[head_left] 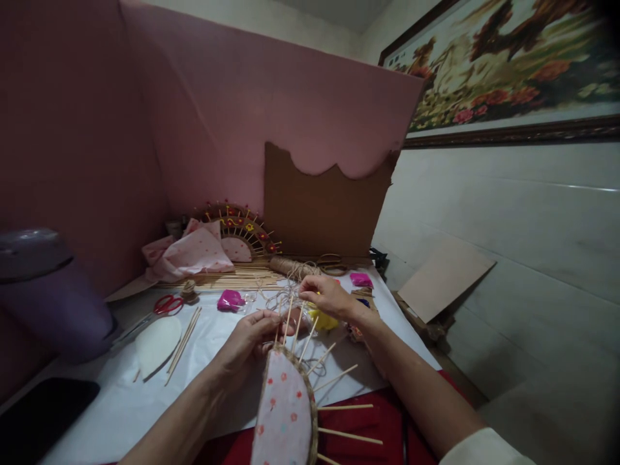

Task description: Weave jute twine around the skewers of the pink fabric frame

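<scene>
A half-round panel [283, 413] covered in pale floral cloth, edged with brown twine, stands in front of me with thin wooden sticks [341, 378] fanning out from its curved edge. My left hand [256, 332] is closed at its upper end, fingers around the bases of the uppermost sticks. Above the stick tips, my right hand [329, 298] has thumb and fingers pinched together; what they hold is too small to make out. Loose thin twine [285, 294] lies tangled behind both hands.
On the white-covered table are red-handled scissors [168, 305], a white oval piece [159, 345], loose sticks [184, 345], pink packets [230, 300] and a twine roll [290, 266]. Behind stand a decorated fan [264, 226] and cardboard [324, 213]. A purple tumbler [53, 303] is at left.
</scene>
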Motion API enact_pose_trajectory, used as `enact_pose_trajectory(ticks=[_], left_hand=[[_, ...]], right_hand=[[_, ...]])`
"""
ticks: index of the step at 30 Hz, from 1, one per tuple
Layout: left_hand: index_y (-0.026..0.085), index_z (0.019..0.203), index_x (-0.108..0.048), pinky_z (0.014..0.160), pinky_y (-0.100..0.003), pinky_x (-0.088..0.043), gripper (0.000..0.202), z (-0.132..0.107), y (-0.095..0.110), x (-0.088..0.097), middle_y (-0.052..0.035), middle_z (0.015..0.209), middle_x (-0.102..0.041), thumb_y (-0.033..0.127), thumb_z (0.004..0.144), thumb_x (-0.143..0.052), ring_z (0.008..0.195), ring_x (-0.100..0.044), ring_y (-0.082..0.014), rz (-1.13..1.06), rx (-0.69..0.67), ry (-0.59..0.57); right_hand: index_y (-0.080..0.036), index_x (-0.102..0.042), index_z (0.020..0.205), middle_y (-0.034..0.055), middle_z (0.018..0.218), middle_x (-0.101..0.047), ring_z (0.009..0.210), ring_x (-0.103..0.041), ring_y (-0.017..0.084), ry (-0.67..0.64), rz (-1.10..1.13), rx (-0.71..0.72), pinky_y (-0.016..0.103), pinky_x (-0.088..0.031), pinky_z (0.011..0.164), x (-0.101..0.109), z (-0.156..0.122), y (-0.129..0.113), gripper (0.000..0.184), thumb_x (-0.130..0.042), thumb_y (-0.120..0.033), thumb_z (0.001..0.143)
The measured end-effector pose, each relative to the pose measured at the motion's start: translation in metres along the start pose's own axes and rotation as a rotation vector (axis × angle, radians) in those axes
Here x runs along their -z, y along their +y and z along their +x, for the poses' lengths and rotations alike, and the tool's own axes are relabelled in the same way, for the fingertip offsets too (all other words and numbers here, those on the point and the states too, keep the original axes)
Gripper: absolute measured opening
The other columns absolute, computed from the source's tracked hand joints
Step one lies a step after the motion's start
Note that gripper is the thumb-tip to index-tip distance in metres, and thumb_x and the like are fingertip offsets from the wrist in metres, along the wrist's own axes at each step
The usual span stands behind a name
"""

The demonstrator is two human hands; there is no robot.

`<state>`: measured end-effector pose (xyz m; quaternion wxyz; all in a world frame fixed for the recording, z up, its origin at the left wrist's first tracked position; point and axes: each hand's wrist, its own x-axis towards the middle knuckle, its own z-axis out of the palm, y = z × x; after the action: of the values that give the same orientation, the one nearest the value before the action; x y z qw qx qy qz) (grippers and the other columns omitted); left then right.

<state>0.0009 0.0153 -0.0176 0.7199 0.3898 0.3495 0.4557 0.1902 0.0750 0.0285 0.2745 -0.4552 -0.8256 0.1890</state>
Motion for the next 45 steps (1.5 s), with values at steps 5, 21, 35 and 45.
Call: enact_pose_trajectory(ticks=[5,21,35,45], left_hand=[[0.012,0.072,-0.057,0.044,-0.016,-0.034,0.017,0.004,-0.003,0.004,-0.0060,0.071,-0.066,0.024,0.071,-0.070,0.048,-0.049,-0.0058,-0.014,0.003,0.025],[0.010,0.081,-0.065,0.054,-0.022,-0.040,0.018,0.004,-0.003,0.005,-0.0074,0.076,-0.066,0.026,0.073,-0.068,0.059,-0.055,-0.0117,-0.031,0.023,-0.038],[0.011,0.076,-0.064,0.050,-0.020,-0.040,0.013,-0.001,0.003,-0.002,-0.0041,0.071,-0.063,0.023,0.073,-0.067,0.054,-0.052,-0.0090,-0.044,0.022,-0.018],[0.012,0.079,-0.061,0.056,-0.022,-0.045,0.013,-0.003,0.004,-0.005,-0.0055,0.073,-0.064,0.021,0.072,-0.068,0.060,-0.058,-0.0123,-0.122,0.053,-0.023]], right_hand=[[-0.015,-0.060,0.068,0.0000,0.068,-0.058,0.065,-0.048,0.011,-0.133,-0.104,0.136,0.022,-0.033,0.062,0.022,-0.013,-0.018,0.007,-0.062,-0.013,0.075],[-0.016,-0.066,0.080,0.0014,0.069,-0.063,0.059,-0.048,0.009,-0.336,-0.281,0.146,0.021,-0.029,0.055,0.028,-0.027,-0.035,0.010,-0.056,-0.019,0.080],[-0.017,-0.067,0.067,-0.0037,0.057,-0.054,0.056,-0.044,0.009,-0.248,-0.069,-0.001,0.022,-0.027,0.055,0.025,-0.014,-0.003,0.006,-0.066,-0.021,0.072],[-0.013,-0.061,0.063,-0.0035,0.057,-0.051,0.054,-0.042,0.008,-0.297,0.257,-0.166,0.020,-0.032,0.052,0.011,-0.002,0.019,0.019,-0.063,-0.030,0.070]])
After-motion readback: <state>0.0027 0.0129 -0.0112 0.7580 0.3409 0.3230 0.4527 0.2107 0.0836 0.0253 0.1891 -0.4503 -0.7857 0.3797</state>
